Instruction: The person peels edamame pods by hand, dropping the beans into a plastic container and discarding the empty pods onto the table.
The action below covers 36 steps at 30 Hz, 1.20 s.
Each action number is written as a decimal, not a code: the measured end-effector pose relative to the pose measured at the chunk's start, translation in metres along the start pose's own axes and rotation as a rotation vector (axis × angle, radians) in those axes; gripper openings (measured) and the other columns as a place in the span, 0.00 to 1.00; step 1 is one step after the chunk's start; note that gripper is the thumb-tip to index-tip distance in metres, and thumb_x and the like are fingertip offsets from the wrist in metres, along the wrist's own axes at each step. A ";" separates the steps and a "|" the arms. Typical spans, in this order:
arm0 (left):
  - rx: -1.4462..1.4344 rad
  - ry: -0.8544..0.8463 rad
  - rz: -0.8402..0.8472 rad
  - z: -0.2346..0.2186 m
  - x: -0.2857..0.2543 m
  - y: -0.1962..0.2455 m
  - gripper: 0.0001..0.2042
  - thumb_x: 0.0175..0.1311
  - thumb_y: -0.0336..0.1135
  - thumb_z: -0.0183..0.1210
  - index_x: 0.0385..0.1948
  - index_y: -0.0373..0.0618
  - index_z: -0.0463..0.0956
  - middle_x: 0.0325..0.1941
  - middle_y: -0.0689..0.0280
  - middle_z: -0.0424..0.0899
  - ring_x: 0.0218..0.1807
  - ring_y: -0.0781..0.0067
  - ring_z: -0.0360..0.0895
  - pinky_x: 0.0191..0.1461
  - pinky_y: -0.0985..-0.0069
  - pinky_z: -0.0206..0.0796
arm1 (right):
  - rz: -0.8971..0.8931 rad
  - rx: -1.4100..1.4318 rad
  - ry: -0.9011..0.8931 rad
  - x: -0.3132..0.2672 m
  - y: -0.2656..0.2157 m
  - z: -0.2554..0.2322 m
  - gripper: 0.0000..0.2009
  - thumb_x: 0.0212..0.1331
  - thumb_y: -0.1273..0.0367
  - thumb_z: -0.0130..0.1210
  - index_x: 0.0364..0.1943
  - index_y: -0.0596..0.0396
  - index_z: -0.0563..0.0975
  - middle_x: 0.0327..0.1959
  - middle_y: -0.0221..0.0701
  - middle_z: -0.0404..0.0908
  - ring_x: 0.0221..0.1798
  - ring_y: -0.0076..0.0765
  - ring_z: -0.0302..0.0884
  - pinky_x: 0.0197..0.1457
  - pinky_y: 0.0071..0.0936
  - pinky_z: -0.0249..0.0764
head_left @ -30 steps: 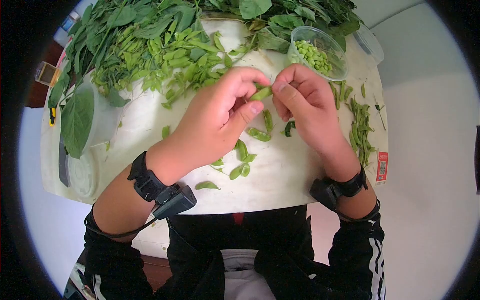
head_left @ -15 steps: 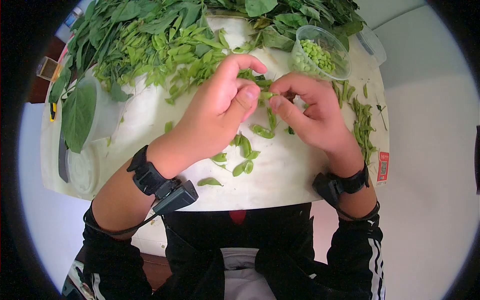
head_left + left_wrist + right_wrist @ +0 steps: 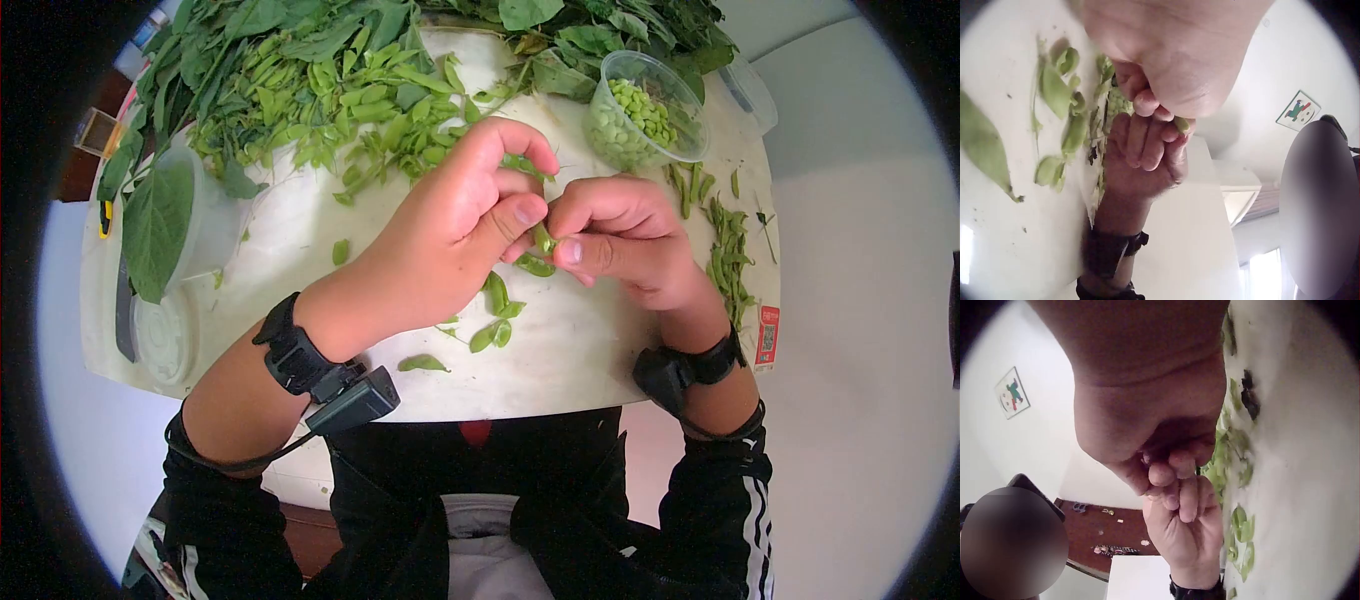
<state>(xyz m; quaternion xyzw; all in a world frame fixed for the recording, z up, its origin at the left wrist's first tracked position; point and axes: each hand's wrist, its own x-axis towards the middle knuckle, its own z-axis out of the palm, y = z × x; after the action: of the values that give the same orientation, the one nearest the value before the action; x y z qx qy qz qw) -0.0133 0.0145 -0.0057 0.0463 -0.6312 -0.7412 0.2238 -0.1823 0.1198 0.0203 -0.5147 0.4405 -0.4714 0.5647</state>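
Note:
Above the table, in the head view, my two hands meet at a green soybean pod (image 3: 543, 240). My right hand (image 3: 630, 240) pinches it between thumb and bent forefinger. My left hand (image 3: 455, 225) has its thumb and curled fingers at the pod's other side, while its forefinger arches away. One pale green end of the pod (image 3: 1182, 125) pokes out between the hands in the left wrist view; the fingers hide most of the rest. Opened pods (image 3: 492, 335) and a single pod (image 3: 424, 363) lie on the table below.
A clear tub (image 3: 655, 155) of shelled beans stands at the back right. Heaped pods (image 3: 375, 105) and leafy stalks (image 3: 270, 40) cover the back left. Flat empty-looking pods (image 3: 730, 255) line the right edge. An upright clear container (image 3: 205, 220) and a lid (image 3: 165, 345) are at left.
The pod, slanted across the left fingertips earlier, now stands nearly upright between the thumbs. My right hand has moved lower, and my left forefinger has lifted off the pod.

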 end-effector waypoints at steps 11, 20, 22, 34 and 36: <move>-0.002 0.131 -0.174 -0.003 0.003 0.009 0.11 0.70 0.38 0.54 0.44 0.41 0.66 0.25 0.75 0.67 0.25 0.89 0.62 0.27 0.86 0.56 | -0.295 -0.775 0.268 0.006 0.004 0.002 0.04 0.59 0.72 0.55 0.31 0.59 0.75 0.19 0.34 0.73 0.20 0.31 0.71 0.25 0.27 0.66; 0.069 -0.100 -0.038 -0.003 -0.001 0.002 0.13 0.71 0.33 0.50 0.51 0.40 0.62 0.37 0.69 0.69 0.36 0.83 0.64 0.39 0.83 0.60 | -0.331 -0.617 0.058 0.007 0.004 0.001 0.02 0.59 0.75 0.54 0.32 0.58 0.77 0.22 0.35 0.77 0.23 0.35 0.74 0.28 0.28 0.69; -0.010 -0.125 -0.069 -0.003 -0.001 0.007 0.13 0.71 0.32 0.49 0.52 0.40 0.61 0.37 0.69 0.70 0.37 0.83 0.64 0.40 0.83 0.60 | -0.294 -0.542 0.060 0.004 0.001 0.000 0.02 0.60 0.75 0.54 0.32 0.59 0.77 0.22 0.32 0.76 0.24 0.30 0.72 0.28 0.26 0.67; -0.086 -0.151 -0.116 -0.004 -0.002 0.001 0.17 0.70 0.35 0.50 0.55 0.44 0.55 0.36 0.67 0.70 0.26 0.83 0.59 0.29 0.84 0.53 | -0.156 -0.290 0.095 0.003 0.001 -0.002 0.06 0.59 0.74 0.51 0.26 0.60 0.72 0.22 0.24 0.69 0.27 0.18 0.62 0.30 0.20 0.60; -0.076 -0.149 -0.101 -0.004 -0.003 0.001 0.17 0.70 0.35 0.50 0.54 0.44 0.55 0.36 0.67 0.70 0.26 0.83 0.59 0.29 0.84 0.53 | -0.139 -0.288 0.089 0.003 0.000 -0.001 0.06 0.58 0.74 0.51 0.26 0.60 0.72 0.22 0.24 0.69 0.27 0.17 0.62 0.29 0.20 0.60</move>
<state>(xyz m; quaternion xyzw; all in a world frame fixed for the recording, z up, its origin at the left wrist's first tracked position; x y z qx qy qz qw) -0.0089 0.0122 -0.0061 0.0145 -0.6146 -0.7762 0.1403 -0.1825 0.1168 0.0206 -0.5982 0.4915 -0.4634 0.4310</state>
